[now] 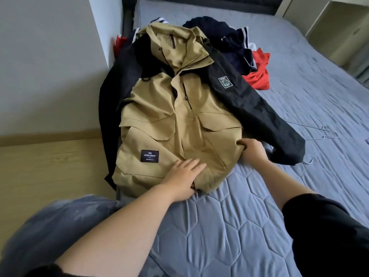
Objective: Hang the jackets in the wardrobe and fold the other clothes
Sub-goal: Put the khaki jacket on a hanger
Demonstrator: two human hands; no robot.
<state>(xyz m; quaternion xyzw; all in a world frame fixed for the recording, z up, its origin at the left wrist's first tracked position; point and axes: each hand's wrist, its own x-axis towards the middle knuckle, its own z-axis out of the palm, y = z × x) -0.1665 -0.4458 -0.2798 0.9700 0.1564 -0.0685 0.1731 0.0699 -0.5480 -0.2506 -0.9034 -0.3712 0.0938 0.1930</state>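
A tan and black hooded jacket (175,116) lies front up on the grey quilted bed (229,226), its black sleeve (259,116) stretched out to the right. My left hand (184,177) lies on the jacket's lower hem, fingers flat on top and the thumb tucked under the edge. At the hem's right corner my right hand (254,149) grips the tan fabric with curled fingers. Behind the jacket sits a heap of dark navy clothes (225,37) with white stripes and a red garment (258,74).
Two thin wire hangers (319,132) lie on the bed right of the black sleeve. A white wall and wooden floor (50,166) are on the left. An open pale wardrobe (339,27) stands at the far right.
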